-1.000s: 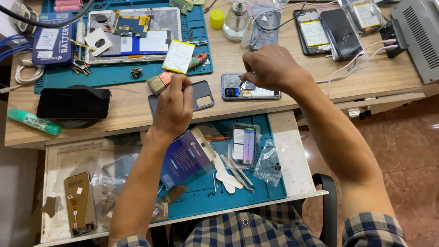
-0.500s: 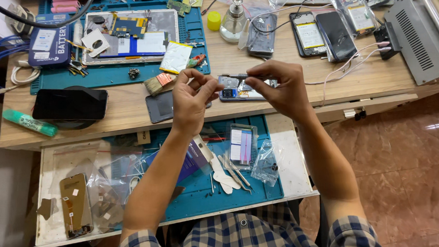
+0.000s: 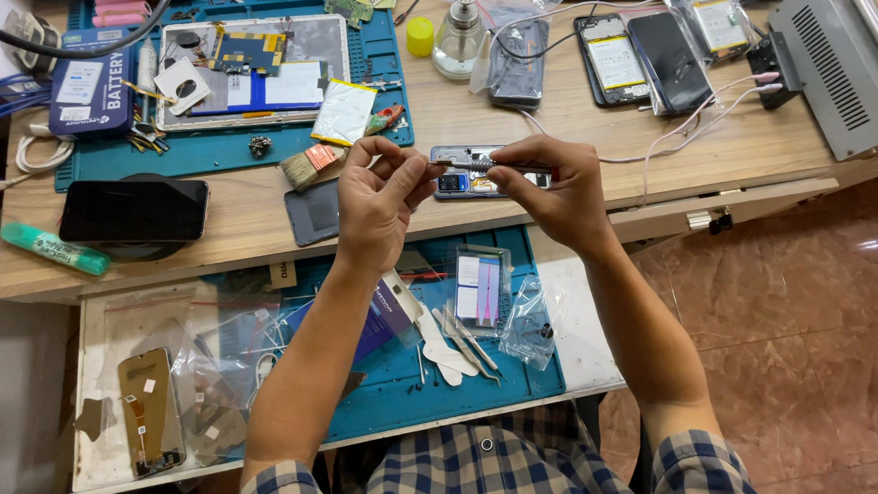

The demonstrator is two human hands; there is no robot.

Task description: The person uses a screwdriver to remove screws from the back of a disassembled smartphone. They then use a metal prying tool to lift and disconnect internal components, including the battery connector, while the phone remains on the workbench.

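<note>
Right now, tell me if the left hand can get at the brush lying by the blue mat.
Probably yes. The left hand hovers just right of the brush, with only bare wooden desk between, though its fingers are pinching the small screwdriver.

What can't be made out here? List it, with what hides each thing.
Head view only:
- Tip of the small metal tool: too small, pinched by the left hand fingers.
- Opened phone on the desk: mostly covered by the right hand.
- Grey machine: cut off by the right edge.
- Contents of the plastic bags in the drawer: blurred by glare.
</note>
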